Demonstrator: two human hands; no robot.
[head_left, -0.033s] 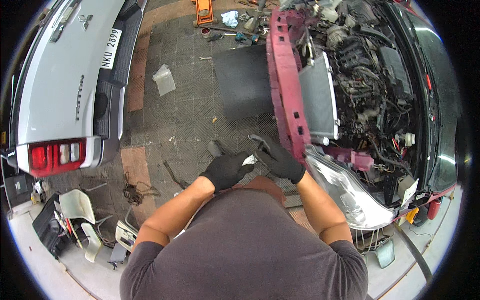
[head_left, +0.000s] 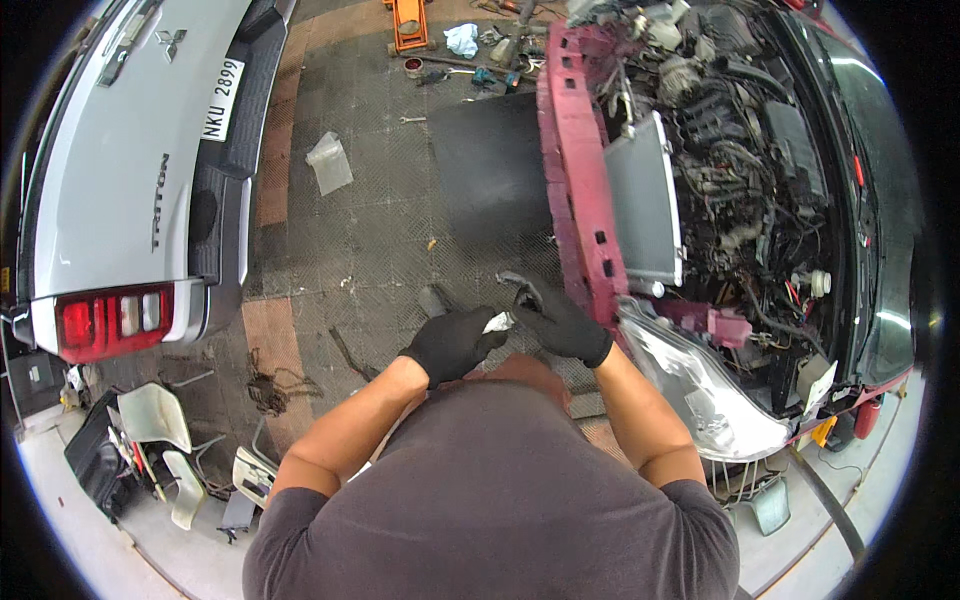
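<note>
My left hand (head_left: 452,343), in a black glove, has its grip closed around a small pale, crumpled piece (head_left: 497,322), which looks like a rag or a bit of paper; I cannot tell which. The piece sits between my two hands, just in front of my chest. My right hand (head_left: 558,322), also gloved in black, meets it from the right with the fingers curled over it; a dark, slim part sticks up from the far side of that grip, too blurred to name.

Just right of my hands is the red front frame (head_left: 578,170) of a car with its bonnet area open, the radiator (head_left: 645,205) and engine bay (head_left: 745,150) beyond it. The clear headlight (head_left: 700,385) lies near my right forearm. On the floor far ahead lies a black mat (head_left: 490,165). To the left stands the tailgate of a silver pickup (head_left: 120,170).
</note>
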